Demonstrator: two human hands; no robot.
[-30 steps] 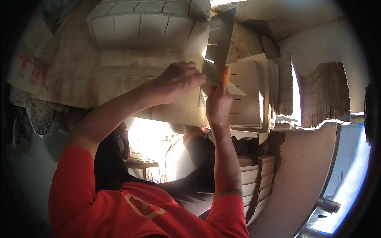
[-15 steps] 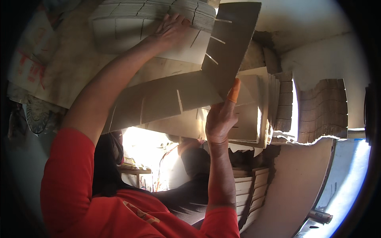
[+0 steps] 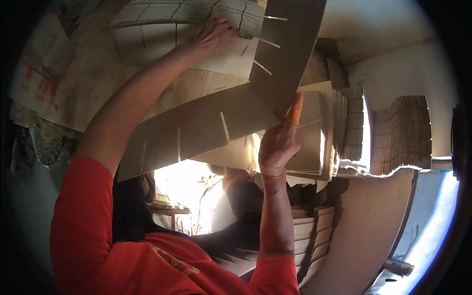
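My right hand [image 3: 279,147], an orange cover [image 3: 295,109] on one digit, grips two grey cardboard strips where they overlap at an angle. One slotted strip [image 3: 196,123] reaches left across my front; the other slotted strip [image 3: 290,44] rises away from me past the frame's top. My left hand [image 3: 214,35] is at the far side, its fingers bent over the upper edge of a pale slotted cardboard strip [image 3: 223,61]. That strip lies at the front of a thick stack of strips [image 3: 189,11]. My left fingertips are partly hidden against the stack.
A wooden board [image 3: 88,73] lies under the stack. To the right stand cardboard sheets [image 3: 309,142] and a wavy pile of slotted strips [image 3: 400,137]. More pale strips [image 3: 314,241] are stacked low beside my right forearm. A printed sack [image 3: 37,81] lies far left.
The two strips in my right hand have tilted, the left one's free end dropping toward me. My left hand stays at the stack, its fingers slightly more curled.
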